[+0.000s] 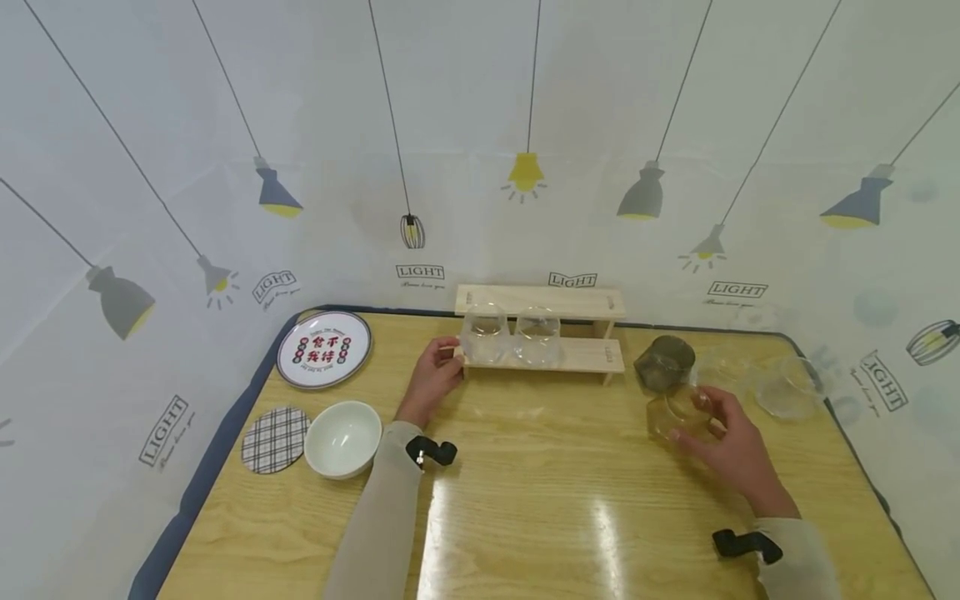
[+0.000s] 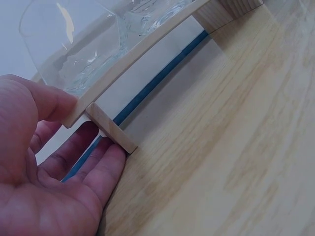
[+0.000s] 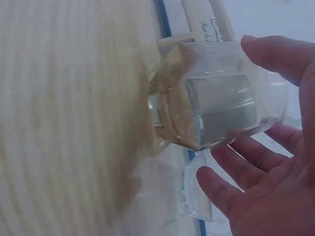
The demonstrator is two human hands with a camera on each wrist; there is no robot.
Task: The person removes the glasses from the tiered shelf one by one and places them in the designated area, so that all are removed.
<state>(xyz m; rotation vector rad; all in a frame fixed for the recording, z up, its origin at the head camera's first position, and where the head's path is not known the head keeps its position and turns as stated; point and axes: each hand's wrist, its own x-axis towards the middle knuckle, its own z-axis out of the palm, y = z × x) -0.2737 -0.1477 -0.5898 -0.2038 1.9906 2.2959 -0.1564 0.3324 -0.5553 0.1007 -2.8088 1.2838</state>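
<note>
My left hand point(image 1: 435, 379) holds the left end of a two-step wooden rack point(image 1: 585, 354); in the left wrist view its thumb lies on the lower shelf point(image 2: 147, 46) and its fingers touch the short leg point(image 2: 112, 129). Two clear glasses point(image 1: 485, 333) point(image 1: 537, 336) stand side by side on that shelf. Over at the right, my right hand point(image 1: 731, 442) grips an amber-tinted faceted glass point(image 1: 671, 414) between thumb and fingers. Whether this glass point(image 3: 221, 98) touches the table cannot be told. A dark grey faceted glass point(image 1: 664, 364) is just behind it.
More clear glasses point(image 1: 787, 390) stand at the table's right edge. On the left are a white plate with red lettering point(image 1: 324, 350), a checked round coaster point(image 1: 275, 440) and a white bowl point(image 1: 342, 440). A lamp-printed curtain point(image 1: 480, 208) surrounds the wooden table point(image 1: 555, 500).
</note>
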